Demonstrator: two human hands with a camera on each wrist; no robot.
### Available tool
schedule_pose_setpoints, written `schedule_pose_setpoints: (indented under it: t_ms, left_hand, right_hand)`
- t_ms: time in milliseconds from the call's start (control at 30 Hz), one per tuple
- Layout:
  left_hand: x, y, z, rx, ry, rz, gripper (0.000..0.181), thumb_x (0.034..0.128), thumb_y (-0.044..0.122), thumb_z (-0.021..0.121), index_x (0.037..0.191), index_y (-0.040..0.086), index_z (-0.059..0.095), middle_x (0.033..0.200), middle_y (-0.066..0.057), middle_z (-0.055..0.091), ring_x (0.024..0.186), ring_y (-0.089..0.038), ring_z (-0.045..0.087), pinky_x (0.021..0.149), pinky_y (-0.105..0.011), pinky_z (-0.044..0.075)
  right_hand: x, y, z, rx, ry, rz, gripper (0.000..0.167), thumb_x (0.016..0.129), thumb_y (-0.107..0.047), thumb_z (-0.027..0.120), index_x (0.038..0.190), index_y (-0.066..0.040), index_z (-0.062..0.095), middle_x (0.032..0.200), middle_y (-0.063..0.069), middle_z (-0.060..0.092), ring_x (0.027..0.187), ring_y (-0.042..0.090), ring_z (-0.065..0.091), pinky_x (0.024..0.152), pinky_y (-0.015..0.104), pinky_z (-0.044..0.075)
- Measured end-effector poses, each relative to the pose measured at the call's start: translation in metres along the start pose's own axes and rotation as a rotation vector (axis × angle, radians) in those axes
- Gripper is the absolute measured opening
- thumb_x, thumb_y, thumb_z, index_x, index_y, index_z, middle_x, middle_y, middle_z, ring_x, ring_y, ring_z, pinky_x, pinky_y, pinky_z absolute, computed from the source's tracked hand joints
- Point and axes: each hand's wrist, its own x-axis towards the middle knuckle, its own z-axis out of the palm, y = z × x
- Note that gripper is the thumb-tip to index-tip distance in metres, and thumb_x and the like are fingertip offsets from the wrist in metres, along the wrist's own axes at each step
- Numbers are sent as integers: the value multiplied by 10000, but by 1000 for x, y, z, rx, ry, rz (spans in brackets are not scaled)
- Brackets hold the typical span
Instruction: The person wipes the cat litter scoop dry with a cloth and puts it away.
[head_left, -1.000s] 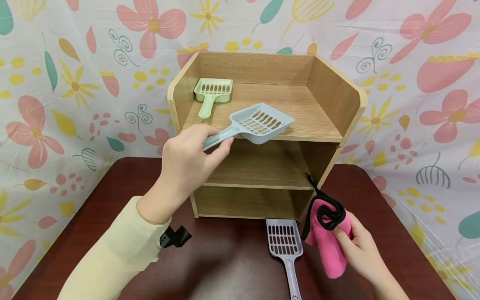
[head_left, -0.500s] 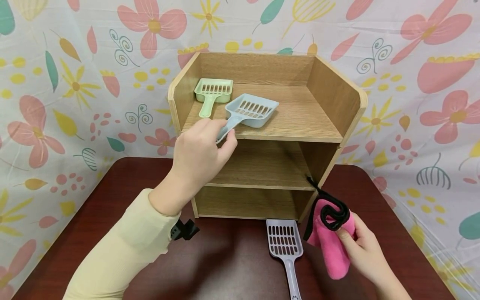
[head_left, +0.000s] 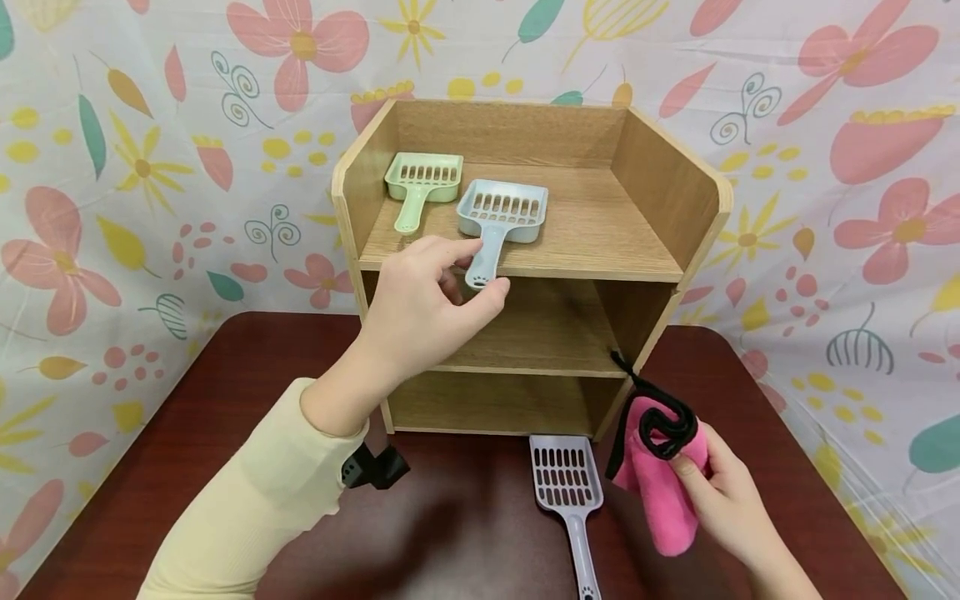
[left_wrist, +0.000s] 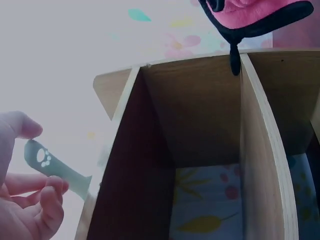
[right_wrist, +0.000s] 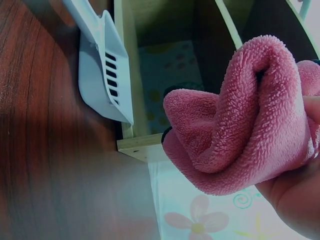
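Observation:
A light-blue litter scoop (head_left: 495, 217) lies on the shelf unit's top board, its handle jutting over the front edge. My left hand (head_left: 427, 304) is at that handle (left_wrist: 57, 167), with curled fingers on one side and the thumb by its end, pinching it lightly. To its left rests a pale-green litter scoop (head_left: 423, 187), handle forward. My right hand (head_left: 723, 492) grips a rolled pink cloth (head_left: 663, 500) with black edging and a hanging loop, just right of the unit. A grey-lilac litter scoop (head_left: 570, 492) is on the table between the hands, partly cut off at the bottom.
The wooden shelf unit (head_left: 555, 272) has a raised back and sides on top and two compartments below. It stands on a dark red-brown table (head_left: 420, 533). Behind hangs a flower-patterned curtain (head_left: 180, 50).
My left hand has moved rightward and set the blue scoop down on the top shelf, turning its handle toward the front. My right hand and the cloth have hardly moved.

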Motion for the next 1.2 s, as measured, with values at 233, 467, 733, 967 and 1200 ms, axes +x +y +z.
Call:
schedule_pose_setpoints:
  t_ms: [233,467,733,967,1200]
  left_hand:
    - [0,1,6,-3,24,76,290,794,204,733,1001,1,723,889,-91,698,681,-146,607,646,-268,483]
    - [2,-6,18,225,143,327,269,812,278,741,925,34,746,928,-85,694,903,-236,625,835,-294,510]
    - [9,-7,25,307,198,442,276,834,288,718,883,17,732,863,-76,711,868,-239,646,875,-284,495]
    - [14,-10,24,328,193,427,248,848,260,708,868,14,728,868,-93,716,858,-242,654,850,-308,509]
    - [19,-15,24,355,178,409,249,861,257,694,866,10,727,873,-94,716,850,-242,653,827,-312,512]
  right_hand:
    - [0,1,1,16,6,-7,327,829,133,589,1130,10,558,865,-213,578,725,-62,530,604,107,427]
    - [-1,2,1,18,5,2,330,830,124,594,1130,-8,562,862,-215,581,734,-66,535,611,106,427]
    - [-3,2,0,21,7,-5,333,827,136,589,1131,1,559,866,-220,580,727,-69,535,608,104,427]
    - [-3,2,-1,12,4,-1,338,826,126,600,1136,-3,560,871,-222,580,739,-70,530,616,100,423]
    - [-3,0,-1,7,-2,7,329,830,119,601,1134,-2,562,867,-217,582,736,-67,533,620,99,425]
